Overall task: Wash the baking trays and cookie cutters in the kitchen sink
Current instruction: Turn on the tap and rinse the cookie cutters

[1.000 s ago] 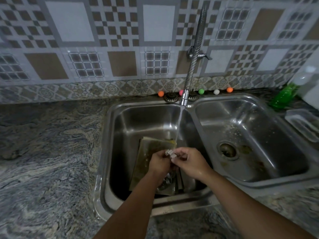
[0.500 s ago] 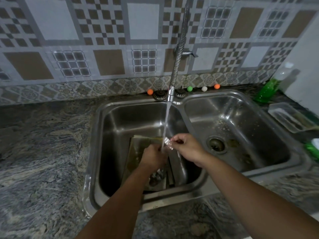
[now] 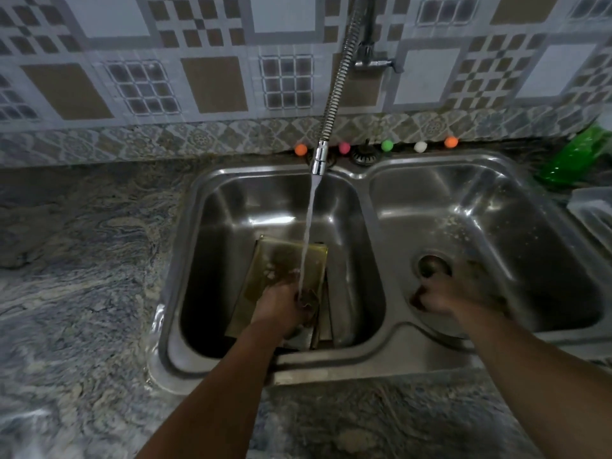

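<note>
A steel double sink (image 3: 364, 356) is set in a mottled grey stone counter (image 3: 82, 276); behind it rises a wall of patterned brown, grey and white tiles (image 3: 212, 84); small coloured balls (image 3: 386, 145) line the ledge at the wall's foot; a green bottle (image 3: 573, 157) lies at the far right, beside a clear tub (image 3: 592, 213) at the frame's edge. A coiled tap hose (image 3: 334, 94) hangs from the wall, its nozzle over the left basin; a stream of water (image 3: 306, 240) falls from it. In the left basin the trays (image 3: 281, 260) lean stacked, yellow-brown and wet, with light specks on the top one. The left hand (image 3: 281, 304) is low in this basin, over the near end of the trays, right where the water lands; its fingers curl round a small dark thing (image 3: 309, 298), too blurred to name. The right hand (image 3: 437, 298) is in the right basin, just near of the drain (image 3: 432, 265); it is blurred, the fingers look bent, and I cannot tell whether it holds anything. No cutter can be made out clearly.
</note>
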